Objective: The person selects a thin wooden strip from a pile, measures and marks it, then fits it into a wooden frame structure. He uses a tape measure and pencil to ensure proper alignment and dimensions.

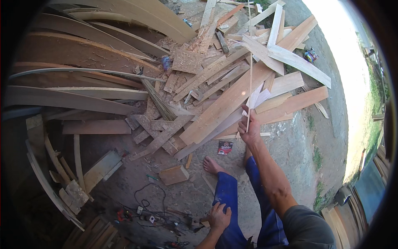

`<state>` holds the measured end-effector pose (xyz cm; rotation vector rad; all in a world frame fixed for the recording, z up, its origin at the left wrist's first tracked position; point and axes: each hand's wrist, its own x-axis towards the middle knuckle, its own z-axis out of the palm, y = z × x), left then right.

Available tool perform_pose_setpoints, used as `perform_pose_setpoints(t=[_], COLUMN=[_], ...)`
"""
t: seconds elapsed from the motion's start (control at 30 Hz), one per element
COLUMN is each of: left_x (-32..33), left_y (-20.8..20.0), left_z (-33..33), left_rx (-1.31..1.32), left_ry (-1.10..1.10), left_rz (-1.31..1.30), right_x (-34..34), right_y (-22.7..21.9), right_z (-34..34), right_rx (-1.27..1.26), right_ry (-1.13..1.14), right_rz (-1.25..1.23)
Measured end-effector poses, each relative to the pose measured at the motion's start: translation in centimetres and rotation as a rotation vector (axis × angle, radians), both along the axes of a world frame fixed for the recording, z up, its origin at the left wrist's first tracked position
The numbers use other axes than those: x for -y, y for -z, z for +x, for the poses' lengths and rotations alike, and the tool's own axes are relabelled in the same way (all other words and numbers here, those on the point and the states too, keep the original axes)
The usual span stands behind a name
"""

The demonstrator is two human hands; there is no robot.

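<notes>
My right hand [248, 128], arm stretched forward, is closed round the lower end of a thin wooden strip [251, 79]. The strip rises from the fist over a pile of loose boards, its upper part crossing in front of them. On the thigh of my blue trousers [228, 189] lies my left hand [219, 216], fingers a little apart and holding nothing. Closest to the right fist are a wide brown plank [224, 108] and some paler boards, apparently behind it.
Long boards [83, 97] lean at the left. A broom-like bundle of sticks [157, 99] lies among offcuts and shavings. Near my bare foot [212, 165] are a red-and-black packet [225, 147] and a wood block [173, 175]. Tangled cables [159, 203] and tools lie lower left.
</notes>
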<state>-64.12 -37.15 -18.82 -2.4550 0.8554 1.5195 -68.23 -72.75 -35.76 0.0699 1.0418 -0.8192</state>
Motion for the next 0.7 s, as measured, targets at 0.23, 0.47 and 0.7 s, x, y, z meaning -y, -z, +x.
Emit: perform_pose_setpoints(t=[0.23, 0.47, 0.7], left_x=[-1.8, -3.4, -5.3], left_y=[0.0, -0.2, 0.7], left_z=[0.9, 0.6, 1.0], left_rx=[0.016, 0.018, 0.014], left_ry=[-0.033, -0.175, -0.271], left_rz=[-0.12, -0.155, -0.228], right_x=[-0.8, -4.8, -9.0], right_y=[3.9, 4.5, 11.3], right_z=[-2.0, 8.1, 18.2], right_rx=[-0.863, -1.326, -1.135], right_ry=[-0.579, -1.256, -1.769], right_rz=[-0.338, -1.138, -1.712])
